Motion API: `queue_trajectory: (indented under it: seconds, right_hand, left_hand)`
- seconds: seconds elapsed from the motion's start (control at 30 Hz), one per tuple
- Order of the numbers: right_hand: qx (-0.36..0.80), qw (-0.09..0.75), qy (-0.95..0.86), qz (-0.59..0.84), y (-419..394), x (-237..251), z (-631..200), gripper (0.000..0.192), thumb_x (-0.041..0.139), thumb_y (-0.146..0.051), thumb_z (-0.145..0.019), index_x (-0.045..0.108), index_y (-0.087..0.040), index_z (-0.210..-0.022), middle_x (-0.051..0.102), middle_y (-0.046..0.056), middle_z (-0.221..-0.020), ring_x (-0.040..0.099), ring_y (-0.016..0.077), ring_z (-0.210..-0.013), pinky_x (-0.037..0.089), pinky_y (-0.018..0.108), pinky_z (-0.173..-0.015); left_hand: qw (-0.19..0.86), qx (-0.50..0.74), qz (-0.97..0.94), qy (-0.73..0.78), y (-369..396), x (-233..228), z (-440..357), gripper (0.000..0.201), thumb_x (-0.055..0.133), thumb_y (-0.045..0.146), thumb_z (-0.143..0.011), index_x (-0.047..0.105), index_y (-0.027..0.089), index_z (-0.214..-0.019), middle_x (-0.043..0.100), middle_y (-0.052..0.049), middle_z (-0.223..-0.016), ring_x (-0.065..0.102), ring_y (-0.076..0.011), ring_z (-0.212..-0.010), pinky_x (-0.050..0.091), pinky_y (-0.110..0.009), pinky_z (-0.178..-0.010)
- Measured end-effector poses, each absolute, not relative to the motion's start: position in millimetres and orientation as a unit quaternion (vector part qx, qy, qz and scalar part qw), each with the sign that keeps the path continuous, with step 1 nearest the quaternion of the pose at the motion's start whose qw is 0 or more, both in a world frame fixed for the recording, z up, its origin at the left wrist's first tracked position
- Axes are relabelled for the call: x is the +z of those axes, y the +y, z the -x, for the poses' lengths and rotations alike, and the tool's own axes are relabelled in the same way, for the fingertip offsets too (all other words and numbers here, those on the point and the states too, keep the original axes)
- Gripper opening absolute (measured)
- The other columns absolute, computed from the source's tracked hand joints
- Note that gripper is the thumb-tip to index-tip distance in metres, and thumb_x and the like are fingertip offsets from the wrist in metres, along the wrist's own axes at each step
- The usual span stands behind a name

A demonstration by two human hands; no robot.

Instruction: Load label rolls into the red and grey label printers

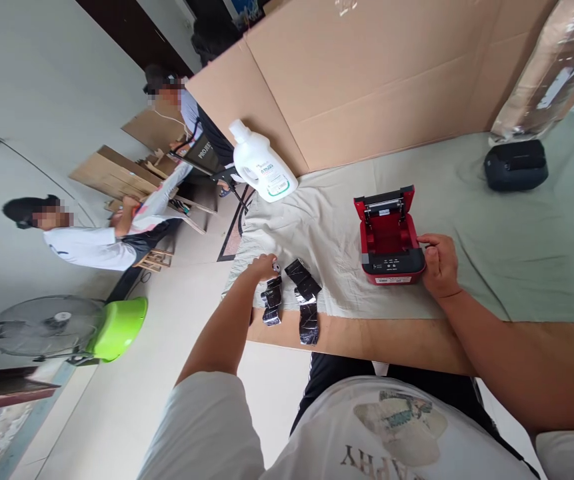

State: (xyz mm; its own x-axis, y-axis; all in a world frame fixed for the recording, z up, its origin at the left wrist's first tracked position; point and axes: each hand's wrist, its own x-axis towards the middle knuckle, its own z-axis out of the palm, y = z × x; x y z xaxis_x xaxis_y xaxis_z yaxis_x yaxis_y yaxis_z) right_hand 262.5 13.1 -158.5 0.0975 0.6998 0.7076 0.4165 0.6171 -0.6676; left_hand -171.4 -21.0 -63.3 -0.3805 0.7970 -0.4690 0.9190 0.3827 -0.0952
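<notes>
A small red label printer (389, 240) sits on the cloth-covered table with its lid swung open. My right hand (438, 263) rests against its right side, fingers curled on the casing. My left hand (263, 267) is closed on a small white roll at the table's left edge, just above a crumpled black wrapper (272, 302). A second black wrapper strip (306, 299) lies beside it, hanging toward the table's front edge.
A white detergent bottle (261, 167) lies at the table's far left. A black device (515, 165) sits far right under a wrapped roll (547, 73). Cardboard sheets (367, 73) wall the back. Two people work on the floor at left, near a fan (37, 328) and a green basin (117, 328).
</notes>
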Motion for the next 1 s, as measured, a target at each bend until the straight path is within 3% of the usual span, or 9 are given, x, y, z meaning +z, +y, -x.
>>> queue_trajectory:
  seconds: [0.07, 0.13, 0.23, 0.4, 0.57, 0.63, 0.7, 0.83, 1.0]
  right_hand:
    - [0.118, 0.605, -0.661, 0.428, 14, -159, -263, 0.037, 0.033, -0.043, -0.101, 0.064, -0.024, -0.102, 0.067, 0.01, -0.096, 0.062, 0.0275, -0.092, 0.049, 0.048, -0.083]
    - [0.119, 0.605, -0.66, 0.429, 14, -159, -263, 0.037, 0.033, -0.043, -0.101, 0.064, -0.024, -0.101, 0.067, 0.009, -0.096, 0.062, 0.0274, -0.093, 0.049, 0.048, -0.084]
    - [0.125, 0.603, -0.659, 0.431, 15, -160, -263, 0.037, 0.034, -0.043, -0.101, 0.065, -0.023, -0.1, 0.067, 0.009, -0.095, 0.061, 0.0268, -0.092, 0.049, 0.047, -0.083]
    - [0.126, 0.601, -0.657, 0.437, 15, -161, -262, 0.035, 0.037, -0.042, -0.101, 0.065, -0.021, -0.1, 0.068, 0.009, -0.093, 0.061, 0.0254, -0.091, 0.049, 0.045, -0.081]
    - [0.133, 0.603, -0.653, 0.438, 15, -160, -261, 0.032, 0.038, -0.04, -0.101, 0.064, -0.022, -0.101, 0.067, 0.009, -0.094, 0.061, 0.0241, -0.091, 0.05, 0.044, -0.082]
    - [0.132, 0.606, -0.652, 0.436, 15, -160, -260, 0.03, 0.038, -0.039, -0.102, 0.064, -0.023, -0.102, 0.067, 0.008, -0.094, 0.06, 0.0235, -0.091, 0.05, 0.043, -0.082]
    - [0.132, 0.604, -0.652, 0.439, 14, -160, -260, 0.03, 0.038, -0.04, -0.102, 0.064, -0.024, -0.102, 0.067, 0.007, -0.094, 0.06, 0.023, -0.091, 0.05, 0.043, -0.081]
    - [0.133, 0.602, -0.654, 0.439, 13, -159, -261, 0.029, 0.039, -0.038, -0.102, 0.063, -0.024, -0.102, 0.067, 0.007, -0.094, 0.06, 0.0226, -0.091, 0.05, 0.042, -0.081]
    - [0.123, 0.606, -0.658, 0.429, 9, -150, -263, 0.031, 0.037, -0.039, -0.102, 0.063, -0.023, -0.104, 0.067, 0.008, -0.096, 0.06, 0.0232, -0.092, 0.05, 0.043, -0.082]
  left_hand:
    - [0.16, -0.176, -0.538, 0.808, -16, -60, 159, 0.058, 0.066, 0.026, -0.071, 0.054, 0.02, -0.128, 0.051, -0.017, -0.143, 0.045, -0.0387, -0.136, 0.041, -0.05, -0.106]
    - [0.167, -0.177, -0.561, 0.791, -13, -60, 144, 0.052, 0.063, 0.027, -0.075, 0.055, 0.021, -0.126, 0.055, -0.014, -0.139, 0.047, -0.034, -0.134, 0.041, -0.045, -0.106]
    - [0.189, -0.178, -0.587, 0.767, -10, -68, 122, 0.045, 0.065, 0.028, -0.073, 0.059, 0.022, -0.118, 0.063, -0.009, -0.127, 0.057, -0.0288, -0.121, 0.047, -0.035, -0.097]
    - [0.212, -0.135, -0.624, 0.74, -11, -54, 99, 0.044, 0.062, 0.025, -0.072, 0.062, 0.019, -0.115, 0.068, -0.01, -0.12, 0.064, -0.028, -0.106, 0.051, -0.033, -0.087]
    - [0.552, -0.044, -0.698, 0.454, -17, 17, 53, 0.043, 0.068, 0.034, -0.069, 0.07, 0.02, -0.11, 0.073, -0.005, -0.098, 0.067, -0.0236, -0.087, 0.052, -0.031, -0.075]
    - [0.606, -0.057, -0.71, 0.355, -15, 37, 24, 0.044, 0.072, 0.034, -0.069, 0.071, 0.02, -0.111, 0.074, -0.006, -0.096, 0.067, -0.0216, -0.081, 0.052, -0.03, -0.072]
    - [0.566, -0.027, -0.748, 0.345, -7, 40, -6, 0.043, 0.073, 0.032, -0.07, 0.07, 0.02, -0.111, 0.073, -0.005, -0.095, 0.065, -0.0198, -0.08, 0.051, -0.029, -0.071]
    - [0.385, 0.045, -0.799, 0.459, 26, 7, -57, 0.039, 0.063, 0.025, -0.078, 0.064, 0.017, -0.117, 0.07, -0.005, -0.101, 0.065, -0.0198, -0.089, 0.052, -0.031, -0.08]
    - [0.201, -0.038, -0.822, 0.531, 54, -29, -94, 0.039, 0.058, 0.018, -0.082, 0.062, 0.015, -0.121, 0.069, -0.011, -0.122, 0.064, -0.0278, -0.113, 0.047, -0.04, -0.1]
